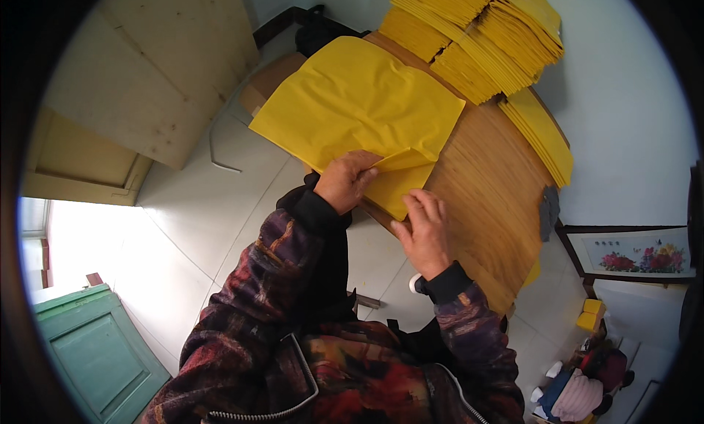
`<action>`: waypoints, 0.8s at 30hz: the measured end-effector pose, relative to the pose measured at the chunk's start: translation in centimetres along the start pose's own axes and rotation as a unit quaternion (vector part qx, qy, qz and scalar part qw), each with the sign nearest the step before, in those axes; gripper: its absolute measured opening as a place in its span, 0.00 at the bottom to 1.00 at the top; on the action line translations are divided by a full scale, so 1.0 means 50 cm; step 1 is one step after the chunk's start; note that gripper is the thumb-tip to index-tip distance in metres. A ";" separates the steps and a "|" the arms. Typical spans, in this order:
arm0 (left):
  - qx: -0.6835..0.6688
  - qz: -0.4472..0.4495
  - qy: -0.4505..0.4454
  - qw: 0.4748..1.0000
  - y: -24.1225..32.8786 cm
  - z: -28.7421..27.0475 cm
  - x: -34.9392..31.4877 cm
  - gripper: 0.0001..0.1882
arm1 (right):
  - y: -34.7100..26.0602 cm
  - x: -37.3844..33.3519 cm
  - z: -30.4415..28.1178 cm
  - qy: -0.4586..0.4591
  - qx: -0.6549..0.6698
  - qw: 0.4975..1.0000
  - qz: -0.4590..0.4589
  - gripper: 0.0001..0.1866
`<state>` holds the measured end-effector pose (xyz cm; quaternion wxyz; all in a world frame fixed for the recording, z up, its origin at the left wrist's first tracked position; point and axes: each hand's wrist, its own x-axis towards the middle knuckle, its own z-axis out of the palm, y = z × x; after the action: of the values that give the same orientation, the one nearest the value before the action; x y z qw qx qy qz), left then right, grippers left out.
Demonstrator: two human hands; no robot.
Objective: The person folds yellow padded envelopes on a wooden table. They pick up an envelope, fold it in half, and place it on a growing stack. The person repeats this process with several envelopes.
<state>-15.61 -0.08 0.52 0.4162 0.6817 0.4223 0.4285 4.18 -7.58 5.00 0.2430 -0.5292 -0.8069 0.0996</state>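
Yellow, creased, roughly four-sided sheet-like piece [359,101], matt and paper-like, lies over the far left part of a brown wooden table with a rounded edge [488,204], its left side reaching out past the tabletop. Along its near side a flap stands slightly raised, with another yellow layer showing beneath it. The left hand [347,181] pinches this near edge between thumb and curled fingers. The right hand [425,230] is by the near corner of the lower layer, its fingers bent and its thumb set apart from them; whether they grip the corner, I cannot tell.

Beyond the piece, tall bundles of folded yellow sheets [477,43] are stacked at the table's far side, next to the pale wall. A lower, fanned yellow stack [539,138] lies along the right edge, and a crumpled dark grey cloth [548,213] is near it. Farther right is a framed picture of red and yellow flowers [634,254].
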 end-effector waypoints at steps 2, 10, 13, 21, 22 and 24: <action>0.009 0.019 0.009 1.000 0.001 -0.001 0.001 0.12 | 0.006 -0.010 0.016 0.006 -0.038 0.999 -0.011 0.16; 0.023 0.018 -0.042 0.999 0.000 -0.011 0.002 0.12 | 0.023 0.017 0.006 -0.011 0.026 1.000 0.005 0.06; 0.022 0.027 -0.024 0.999 -0.005 -0.007 0.002 0.12 | 0.026 0.031 0.002 -0.023 0.072 0.996 0.036 0.06; 0.035 0.040 -0.008 0.999 -0.007 -0.005 0.000 0.12 | 0.040 0.053 -0.009 -0.036 0.182 0.981 0.063 0.03; 0.037 0.041 -0.007 0.998 -0.007 -0.005 -0.001 0.12 | 0.041 0.055 -0.011 -0.041 0.183 0.980 0.065 0.03; 0.043 0.045 -0.006 0.998 -0.007 -0.004 0.000 0.12 | 0.040 0.060 -0.016 -0.050 0.185 0.979 0.070 0.03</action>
<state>-15.89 0.05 0.25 0.3694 0.7201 0.4063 0.4241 5.25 -4.12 5.73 0.2885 -0.5242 -0.7467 0.2904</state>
